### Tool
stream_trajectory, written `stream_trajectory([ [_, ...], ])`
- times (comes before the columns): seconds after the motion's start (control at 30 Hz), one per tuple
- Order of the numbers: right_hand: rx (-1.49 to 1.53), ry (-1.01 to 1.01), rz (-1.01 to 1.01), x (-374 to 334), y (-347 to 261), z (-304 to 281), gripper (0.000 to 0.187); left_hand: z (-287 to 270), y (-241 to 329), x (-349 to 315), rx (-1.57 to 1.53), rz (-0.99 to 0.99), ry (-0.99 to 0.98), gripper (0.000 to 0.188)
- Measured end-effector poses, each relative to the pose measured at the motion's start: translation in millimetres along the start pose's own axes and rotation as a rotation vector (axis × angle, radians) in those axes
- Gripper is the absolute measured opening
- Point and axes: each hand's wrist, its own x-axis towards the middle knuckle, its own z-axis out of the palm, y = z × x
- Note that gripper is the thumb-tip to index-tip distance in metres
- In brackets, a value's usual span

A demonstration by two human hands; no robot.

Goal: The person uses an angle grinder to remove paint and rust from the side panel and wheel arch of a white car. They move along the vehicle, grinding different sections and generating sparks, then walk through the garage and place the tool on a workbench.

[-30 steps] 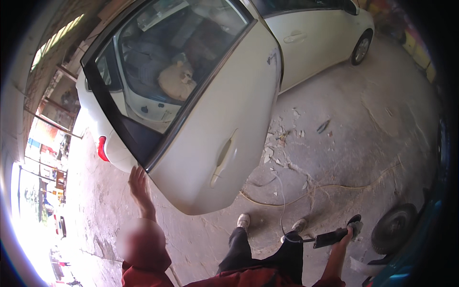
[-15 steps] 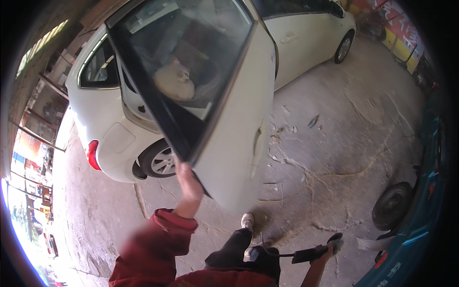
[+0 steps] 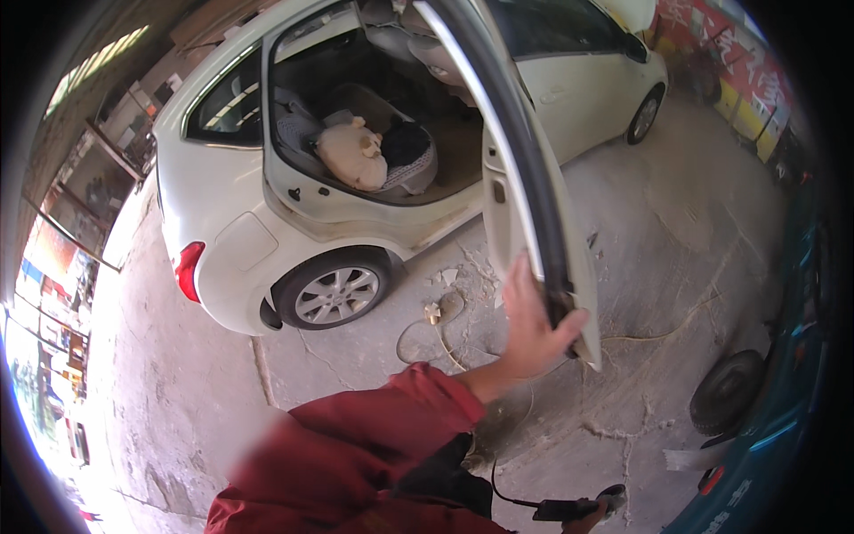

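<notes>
The white car point(image 3: 258, 191) stands ahead of me with its rear door point(image 3: 583, 311) swung out. My left hand point(image 3: 532, 331) grips the door's rear edge, fingers on the inner side and thumb on the outer side. Low at the right, my right hand point(image 3: 587, 523), partly cut off by the frame, is closed round a black corded power tool point(image 3: 559, 510). That tool has a round disc-like head and resembles an angle grinder. Through the doorway shows the back seat, with a cream plush toy point(image 3: 353, 156) and a dark bundle point(image 3: 406, 142) on it.
A cable point(image 3: 442, 343) and broken bits lie on the cracked concrete below the door opening. At the right, a loose tyre point(image 3: 728, 392) rests beside a teal vehicle point(image 3: 787, 374). The car's rear wheel point(image 3: 336, 294) is left of the doorway.
The rear door has swung rightward with my left hand on its edge, uncovering the car's interior. My right hand and the tool have shifted lower in view.
</notes>
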Motion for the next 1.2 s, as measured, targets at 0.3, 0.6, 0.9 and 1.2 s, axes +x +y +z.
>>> stream_trajectory([
  [0.3, -0.215, 0.084, 0.088, -40, 38, 92, 0.041, -1, 16, 24, -0.267, -0.017, -0.581, 0.13],
  [0.6, -0.365, -0.074, 0.231, -95, 201, 264, 0.036, -71, -87, 36, -0.634, -0.051, -0.958, 0.097],
  [0.9, -0.489, -0.117, 0.47, -142, 337, 438, 0.04, -267, -268, -71, -0.251, -0.369, -1.244, 0.095],
  [1.2, -0.64, -0.283, 0.669, -105, 393, 549, 0.027, -275, -302, -50, -0.101, -0.854, -0.981, 0.1],
])
